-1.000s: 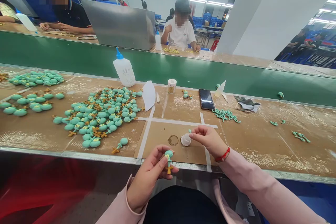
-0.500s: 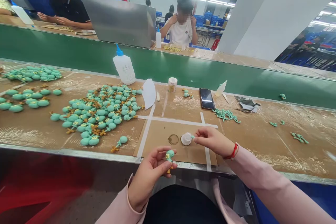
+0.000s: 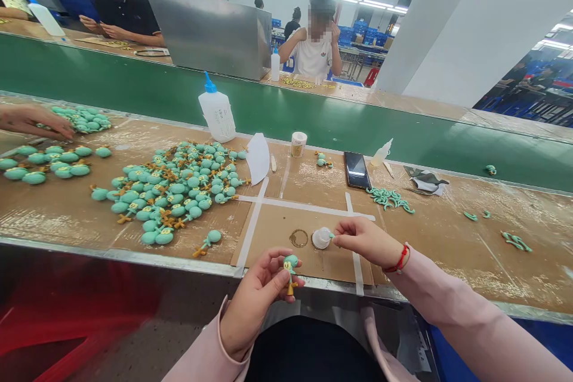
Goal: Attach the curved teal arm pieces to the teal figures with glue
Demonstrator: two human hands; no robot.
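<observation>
My left hand (image 3: 257, 304) is shut on a small teal toy figure (image 3: 290, 264) with a big round head and orange-yellow feet. My right hand (image 3: 367, 243) pinches a tiny teal piece (image 3: 332, 236) between finger and thumb, right at the side of a small white cup (image 3: 321, 238). That cup stands on a brown cardboard sheet (image 3: 268, 245), next to a dark round ring mark (image 3: 298, 239). A large heap of similar teal figures (image 3: 174, 191) lies to the left, beyond my hands.
Another person's hand (image 3: 31, 120) reaches over teal figures at the far left. Beyond are a glue bottle (image 3: 218, 113), a phone (image 3: 357, 170), a small jar (image 3: 298, 144), teal curved parts (image 3: 389, 199) and a green conveyor belt (image 3: 286, 119). A metal table edge (image 3: 120, 256) runs in front.
My right hand has dropped from above the white cup to its side. Another person's hand has come in at the far left. My left hand still holds the figure.
</observation>
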